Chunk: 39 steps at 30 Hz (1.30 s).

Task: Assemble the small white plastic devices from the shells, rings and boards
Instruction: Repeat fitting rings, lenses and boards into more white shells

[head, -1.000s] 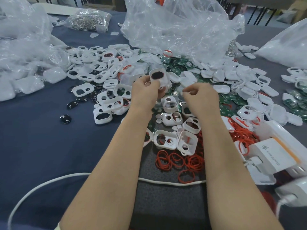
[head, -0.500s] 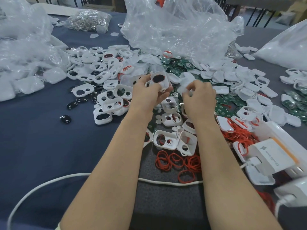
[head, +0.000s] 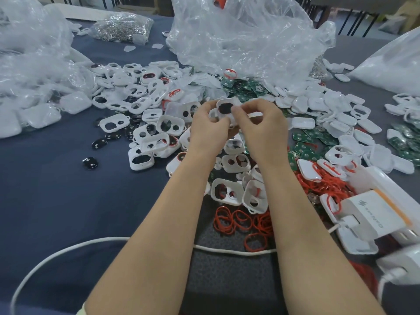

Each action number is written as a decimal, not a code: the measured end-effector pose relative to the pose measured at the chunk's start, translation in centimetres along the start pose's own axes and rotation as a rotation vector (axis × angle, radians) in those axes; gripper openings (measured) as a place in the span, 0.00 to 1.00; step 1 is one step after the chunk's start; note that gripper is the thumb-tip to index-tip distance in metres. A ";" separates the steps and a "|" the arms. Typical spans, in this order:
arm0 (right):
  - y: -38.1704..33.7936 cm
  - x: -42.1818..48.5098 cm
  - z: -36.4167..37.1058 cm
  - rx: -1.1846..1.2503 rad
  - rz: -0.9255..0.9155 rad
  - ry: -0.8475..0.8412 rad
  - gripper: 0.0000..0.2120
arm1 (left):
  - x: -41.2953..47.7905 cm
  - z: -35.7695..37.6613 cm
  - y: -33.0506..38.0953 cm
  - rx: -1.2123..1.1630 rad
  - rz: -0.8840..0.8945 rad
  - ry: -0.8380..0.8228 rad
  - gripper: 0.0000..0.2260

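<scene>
Joined since the earlier frame by the right hand, the white shell is pinched between it and the left hand above the heap. Even pressure around the rim is probably needed for a flush fit. Loose shells, red rings, green boards and clear bags are spread over the blue cloth.

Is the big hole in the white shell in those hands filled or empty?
Filled: a dark piece covers the hole of the shell, which the left hand and right hand both pinch.
</scene>
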State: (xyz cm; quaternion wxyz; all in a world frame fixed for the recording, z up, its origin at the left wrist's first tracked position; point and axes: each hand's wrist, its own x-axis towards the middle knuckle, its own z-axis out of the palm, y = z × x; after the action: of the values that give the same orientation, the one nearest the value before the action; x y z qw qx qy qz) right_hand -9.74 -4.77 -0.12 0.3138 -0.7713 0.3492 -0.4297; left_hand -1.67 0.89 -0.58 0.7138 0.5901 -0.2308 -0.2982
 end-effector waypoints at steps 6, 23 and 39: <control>0.0 0.2 0.0 0.055 0.051 -0.065 0.04 | 0.1 0.0 0.1 -0.037 0.005 -0.011 0.13; -0.2 0.1 0.5 0.184 0.175 0.077 0.03 | 0.0 0.5 0.4 -0.085 -0.062 0.013 0.09; 0.0 -0.2 1.7 0.135 0.135 0.182 0.04 | -0.5 0.8 0.2 0.061 0.022 -0.017 0.10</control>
State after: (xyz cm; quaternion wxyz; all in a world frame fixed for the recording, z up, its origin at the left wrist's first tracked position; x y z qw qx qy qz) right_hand -8.34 -4.29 -0.98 0.3603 -0.6809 0.3976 -0.4985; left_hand -2.55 0.68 -0.20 0.6967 0.6065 -0.2522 -0.2883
